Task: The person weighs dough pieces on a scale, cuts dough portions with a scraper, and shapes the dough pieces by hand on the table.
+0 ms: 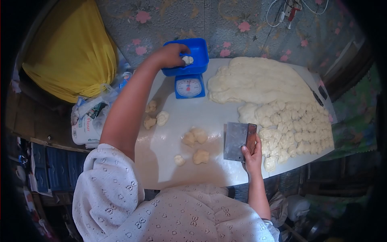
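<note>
My left hand (172, 55) reaches into the blue tray (198, 48) on top of the kitchen scale (189, 86), its fingers curled around a small piece of dough (187, 60). My right hand (252, 156) grips the wooden handle of a dough scraper (236, 141), its metal blade turned left above the table. Loose dough lumps (195, 137) lie left of the scraper, with more dough lumps (162, 118) in front of the scale. To the right of the scraper, many cut dough pieces (290, 127) sit packed together.
A large dough slab (262, 78) covers the back right of the white table (209, 115). A dark-handled knife (318, 98) lies at its right edge. On the left stand a flour bag (86, 127) and a yellow cloth bundle (72, 48). Cables (282, 16) hang on the flowered wall.
</note>
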`<state>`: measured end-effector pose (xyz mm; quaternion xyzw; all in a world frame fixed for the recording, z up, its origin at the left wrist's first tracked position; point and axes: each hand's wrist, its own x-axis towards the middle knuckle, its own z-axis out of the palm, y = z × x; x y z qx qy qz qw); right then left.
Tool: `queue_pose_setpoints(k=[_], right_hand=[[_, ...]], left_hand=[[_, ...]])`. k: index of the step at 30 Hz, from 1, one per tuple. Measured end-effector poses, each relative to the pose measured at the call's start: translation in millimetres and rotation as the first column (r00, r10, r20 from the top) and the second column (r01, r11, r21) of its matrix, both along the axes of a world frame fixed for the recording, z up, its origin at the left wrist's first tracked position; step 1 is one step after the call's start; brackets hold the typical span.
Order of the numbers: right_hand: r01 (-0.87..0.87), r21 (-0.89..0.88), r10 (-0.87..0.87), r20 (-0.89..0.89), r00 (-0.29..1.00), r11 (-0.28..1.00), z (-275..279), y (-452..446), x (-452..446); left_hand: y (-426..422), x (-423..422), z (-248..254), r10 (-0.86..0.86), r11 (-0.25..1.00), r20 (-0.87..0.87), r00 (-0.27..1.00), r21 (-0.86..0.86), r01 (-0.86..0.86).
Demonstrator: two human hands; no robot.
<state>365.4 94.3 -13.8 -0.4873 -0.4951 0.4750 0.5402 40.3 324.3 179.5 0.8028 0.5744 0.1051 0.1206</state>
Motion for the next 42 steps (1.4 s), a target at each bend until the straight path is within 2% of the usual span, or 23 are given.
queue_pose_setpoints(k=[2,6,9,12,14,21,23,24,25,26,27,29,33,35,37,38,39,40,41,42], right_hand=[[-0.006,-0.011,0.006,-0.045,0.999,1.000,0.6,0.2,-0.4],[-0.005,-0.018,0.005,0.003,1.000,1.000,-1.3,0.8,1.6],[-0.010,0.009,0.010,-0.014,1.000,1.000,-4.2,1.2,1.6],[0.003,-0.014,-0.003,-0.012,1.000,1.000,-3.2,0.8,0.9],[0.011,-0.004,-0.011,0.000,1.000,1.000,-5.0,1.3,1.3],[0.007,-0.020,-0.007,0.021,1.000,1.000,-2.9,1.8,1.3],[-0.008,-0.008,0.008,-0.017,1.000,1.000,-1.7,1.9,0.1],[-0.008,-0.006,0.008,-0.018,1.000,1.000,-1.3,1.6,0.0],[-0.004,-0.009,0.004,-0.009,1.000,1.000,-0.9,1.1,0.0],[-0.001,-0.010,0.001,-0.001,1.000,1.000,-0.5,1.0,-0.3],[-0.004,-0.006,0.004,-0.002,1.000,1.000,0.5,0.6,-0.9],[0.008,-0.020,-0.008,-0.025,1.000,1.000,1.8,-0.5,-1.8],[-0.005,-0.008,0.005,-0.012,1.000,1.000,-6.0,2.7,1.6],[0.016,-0.041,-0.016,0.000,1.000,0.999,-10.6,1.1,4.0],[0.000,-0.063,-0.003,-0.050,0.999,0.998,1.0,-0.4,1.5],[0.001,-0.066,-0.006,-0.078,0.997,0.998,8.5,-0.2,-0.5],[0.001,-0.068,-0.008,-0.105,0.994,0.998,15.8,0.4,-2.7],[-0.042,-0.056,0.037,-0.077,0.996,0.998,22.4,1.7,-6.8],[-0.051,-0.061,0.046,-0.076,0.996,0.997,38.7,3.4,-16.5],[-0.139,-0.035,0.140,0.031,0.990,0.990,57.4,4.4,-30.0]], left_hand=[[-0.9,1.8,-0.9,-0.011,0.997,-0.034,0.999,-0.075,0.009],[15.0,-1.5,-13.4,-0.036,0.994,-0.037,0.999,-0.103,0.032],[22.9,-3.2,-15.5,0.032,0.987,0.063,0.998,-0.158,-0.022],[36.0,-6.4,-15.4,0.003,0.987,0.030,1.000,-0.159,0.001],[32.2,1.4,-3.7,-0.001,0.953,-0.142,0.990,-0.299,-0.041],[25.5,-1.7,-1.0,0.006,0.973,-0.026,1.000,-0.231,-0.012],[17.3,-5.3,3.5,0.046,0.982,0.126,0.991,-0.185,-0.022],[12.3,-7.4,5.1,0.045,0.983,0.125,0.991,-0.183,-0.022],[6.0,-9.7,7.1,0.069,0.980,0.402,0.913,-0.200,0.014],[-3.6,-9.7,11.8,0.093,0.978,0.644,0.759,-0.204,0.053],[-14.8,-11.2,16.6,0.093,0.979,0.644,0.760,-0.200,0.049],[-49.9,-9.9,28.9,0.067,0.988,0.814,0.576,-0.136,0.076],[-122.7,-35.4,-9.5,0.086,0.956,0.856,0.511,-0.215,0.199],[-167.1,-42.4,-49.6,0.158,0.941,0.849,0.504,-0.284,0.182],[-209.7,-44.1,-88.4,0.338,0.877,0.742,0.579,-0.472,0.094],[-228.0,-44.0,-106.5,0.372,0.867,0.634,0.678,-0.498,-0.011],[-244.0,-43.7,-121.7,0.409,0.854,0.510,0.757,-0.507,-0.119],[-257.1,-44.5,-132.9,0.420,0.849,0.510,0.750,-0.513,-0.127],[-267.4,-45.6,-140.3,0.444,0.858,0.461,0.768,-0.467,-0.216],[-273.9,-48.9,-144.9,0.468,0.861,0.409,0.783,-0.412,-0.299]])
